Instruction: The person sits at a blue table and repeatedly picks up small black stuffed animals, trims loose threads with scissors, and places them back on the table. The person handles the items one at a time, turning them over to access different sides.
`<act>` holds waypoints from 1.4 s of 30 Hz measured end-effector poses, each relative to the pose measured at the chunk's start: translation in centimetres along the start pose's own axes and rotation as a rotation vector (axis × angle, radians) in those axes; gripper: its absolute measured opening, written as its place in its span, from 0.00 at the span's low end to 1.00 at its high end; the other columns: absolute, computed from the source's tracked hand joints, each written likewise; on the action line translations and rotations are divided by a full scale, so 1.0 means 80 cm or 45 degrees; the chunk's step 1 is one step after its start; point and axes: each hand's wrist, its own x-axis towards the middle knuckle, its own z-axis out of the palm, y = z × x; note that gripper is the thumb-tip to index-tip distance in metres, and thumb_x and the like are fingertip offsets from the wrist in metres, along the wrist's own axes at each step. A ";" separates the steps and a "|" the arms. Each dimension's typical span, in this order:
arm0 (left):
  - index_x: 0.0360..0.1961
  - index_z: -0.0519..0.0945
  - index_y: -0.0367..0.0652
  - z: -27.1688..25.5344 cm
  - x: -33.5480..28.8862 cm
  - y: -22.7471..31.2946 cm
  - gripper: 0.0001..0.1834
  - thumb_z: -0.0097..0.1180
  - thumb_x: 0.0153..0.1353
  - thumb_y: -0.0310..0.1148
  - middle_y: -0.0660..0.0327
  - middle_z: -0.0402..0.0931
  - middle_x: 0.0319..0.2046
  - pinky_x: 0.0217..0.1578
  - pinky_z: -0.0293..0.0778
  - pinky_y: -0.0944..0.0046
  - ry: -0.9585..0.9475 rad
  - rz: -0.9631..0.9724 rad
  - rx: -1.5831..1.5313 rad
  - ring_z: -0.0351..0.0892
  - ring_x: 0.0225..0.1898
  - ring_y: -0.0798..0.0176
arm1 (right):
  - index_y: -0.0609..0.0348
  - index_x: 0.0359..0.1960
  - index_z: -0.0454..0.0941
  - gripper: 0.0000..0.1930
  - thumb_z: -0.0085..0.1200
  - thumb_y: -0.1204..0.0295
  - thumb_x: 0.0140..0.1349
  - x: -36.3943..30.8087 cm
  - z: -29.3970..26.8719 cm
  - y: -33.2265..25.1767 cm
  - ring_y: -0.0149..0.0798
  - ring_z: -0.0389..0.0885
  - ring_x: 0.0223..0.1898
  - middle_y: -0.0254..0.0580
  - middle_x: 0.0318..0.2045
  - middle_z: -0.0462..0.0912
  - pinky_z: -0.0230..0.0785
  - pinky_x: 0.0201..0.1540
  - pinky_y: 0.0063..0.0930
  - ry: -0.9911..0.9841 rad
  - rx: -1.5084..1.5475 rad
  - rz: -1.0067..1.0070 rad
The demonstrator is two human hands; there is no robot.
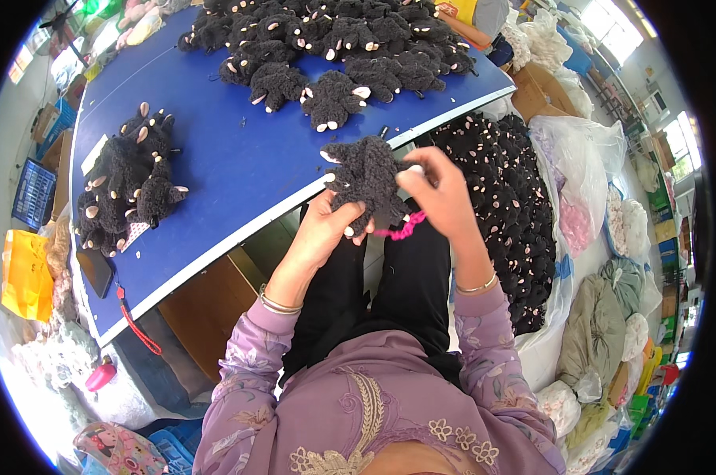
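Note:
Over my lap, in front of the table edge, I hold a fuzzy black plush toy [367,178] with pale limb tips. My left hand [326,229] is closed round its lower left side, the thumb lying across the fur. My right hand [441,194] is closed at the toy's right side, thumb and fingers pinching a small part with a pale tip. Just beneath the toy a bright pink coiled cord [405,228] runs between the two hands; what it is fastened to is hidden.
A pile of similar black toys [334,39] covers the far part of the blue table [215,142]. A smaller heap [125,178] lies at left, near a dark phone [95,273] with a red strap. Right of my legs, many black pieces [504,214] fill a large bag. Another person's arm [465,30] shows beyond.

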 end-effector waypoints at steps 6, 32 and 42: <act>0.38 0.75 0.34 -0.002 -0.004 -0.001 0.07 0.48 0.61 0.25 0.58 0.78 0.26 0.27 0.71 0.70 -0.123 0.084 0.211 0.76 0.24 0.68 | 0.63 0.35 0.73 0.08 0.55 0.71 0.63 0.000 -0.012 0.023 0.15 0.59 0.17 0.26 0.19 0.69 0.51 0.19 0.13 0.073 0.354 0.133; 0.52 0.72 0.34 0.003 0.007 -0.020 0.19 0.52 0.63 0.33 0.54 0.76 0.48 0.51 0.73 0.59 -0.170 0.078 -0.520 0.76 0.49 0.61 | 0.58 0.40 0.75 0.06 0.48 0.71 0.66 0.002 0.005 0.053 0.17 0.67 0.15 0.25 0.24 0.75 0.55 0.13 0.13 -0.282 0.747 0.306; 0.51 0.72 0.40 0.006 0.021 -0.033 0.18 0.45 0.68 0.42 0.56 0.76 0.47 0.51 0.74 0.55 0.076 0.164 -0.962 0.77 0.49 0.56 | 0.57 0.42 0.76 0.12 0.49 0.62 0.67 0.002 0.025 0.035 0.19 0.64 0.14 0.26 0.22 0.73 0.50 0.13 0.14 -0.224 0.775 0.545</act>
